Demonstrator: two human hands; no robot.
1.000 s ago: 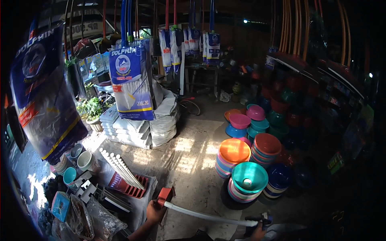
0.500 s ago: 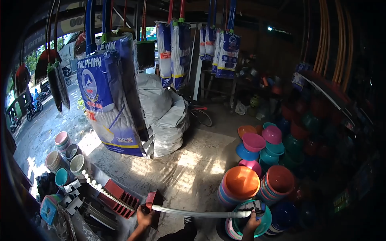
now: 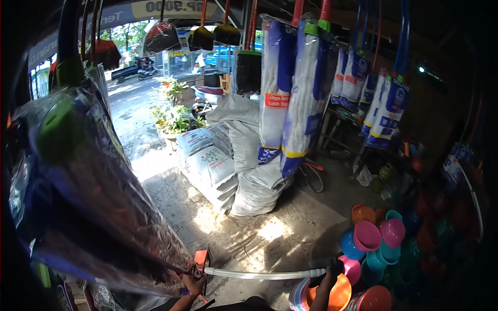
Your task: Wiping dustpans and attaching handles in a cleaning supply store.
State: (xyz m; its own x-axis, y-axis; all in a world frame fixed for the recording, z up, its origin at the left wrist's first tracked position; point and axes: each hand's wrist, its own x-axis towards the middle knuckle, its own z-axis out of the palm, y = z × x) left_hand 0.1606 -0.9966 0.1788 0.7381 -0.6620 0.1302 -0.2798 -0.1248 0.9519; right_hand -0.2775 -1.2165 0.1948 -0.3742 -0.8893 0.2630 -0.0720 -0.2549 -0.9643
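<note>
Both my hands are on what looks like a long-handled dustpan, its pale ribbed handle (image 3: pixel 264 274) lying level across the low middle of the head view. A small red pan (image 3: pixel 202 257) shows at the left end. My left hand (image 3: pixel 193 285) is closed by the red part, its fingers partly hidden by a large plastic-wrapped mop (image 3: pixel 98 202) in front. My right hand (image 3: pixel 327 280), in shade, is closed around the handle's other end. A dark piece there cannot be made out. Just below that hand is an orange basin (image 3: pixel 340 293).
More wrapped mops (image 3: pixel 298 93) hang ahead and to the right. White sacks (image 3: pixel 212 166) are piled on the concrete floor (image 3: pixel 228 233). Coloured bowls (image 3: pixel 367 236) stand in stacks at lower right. Brooms (image 3: pixel 162 37) hang near the street side, beyond which are potted plants (image 3: pixel 176 116).
My view has turned to the left and moved forward; the hanging mops now stand closer, one crowding the left side. Both hands still hold the dustpan, its handle still level.
</note>
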